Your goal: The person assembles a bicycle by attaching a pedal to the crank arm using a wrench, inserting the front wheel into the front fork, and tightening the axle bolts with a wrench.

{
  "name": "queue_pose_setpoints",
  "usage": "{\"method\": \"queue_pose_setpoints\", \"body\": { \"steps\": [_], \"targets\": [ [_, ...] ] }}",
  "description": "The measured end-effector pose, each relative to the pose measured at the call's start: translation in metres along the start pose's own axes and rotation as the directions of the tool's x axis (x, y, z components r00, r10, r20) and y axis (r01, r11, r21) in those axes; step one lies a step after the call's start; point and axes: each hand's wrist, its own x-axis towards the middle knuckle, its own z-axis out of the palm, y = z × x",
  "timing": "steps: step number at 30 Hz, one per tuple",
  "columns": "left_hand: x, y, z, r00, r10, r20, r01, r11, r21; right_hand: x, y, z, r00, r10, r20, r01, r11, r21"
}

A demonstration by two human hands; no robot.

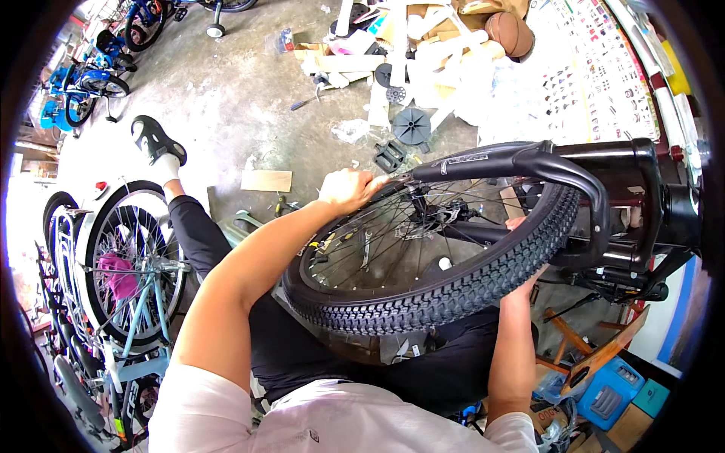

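Note:
A bicycle wheel (438, 308) with a black knobbly tyre and dark spokes lies tilted across my lap. It sits within a black bicycle fork (483, 162), whose upper leg runs along the far side of the wheel. Close to that leg's end, my left hand (349, 190) is closed over the tyre's far left edge, thumb pointing toward the fork tip. From beneath, my right hand (521, 284) grips the wheel's near right part; the tyre hides most of it, and fingertips show inside the rim. A disc and hub (445, 215) show through the spokes.
Parked bicycles (136, 264) line the left side. On the floor ahead are a pedal (390, 156), a black round disc (411, 126), cardboard scraps and a basketball (510, 35). A wooden stool (596, 355) and a blue case (610, 392) stand at lower right.

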Motion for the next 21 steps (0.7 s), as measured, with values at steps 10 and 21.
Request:
{"method": "queue_pose_setpoints", "body": {
  "steps": [10,21],
  "targets": [
    [-0.021,-0.012,-0.001,0.976,-0.033,-0.216,0.061,0.990,0.124,-0.006,0.041,-0.024,0.966,0.239,-0.103,-0.188,0.915,0.356],
    [-0.050,0.031,-0.031,0.939,0.340,-0.053,-0.310,0.902,0.302,0.001,0.034,-0.018,0.987,0.136,-0.081,-0.121,0.978,0.172]
  ]
}}
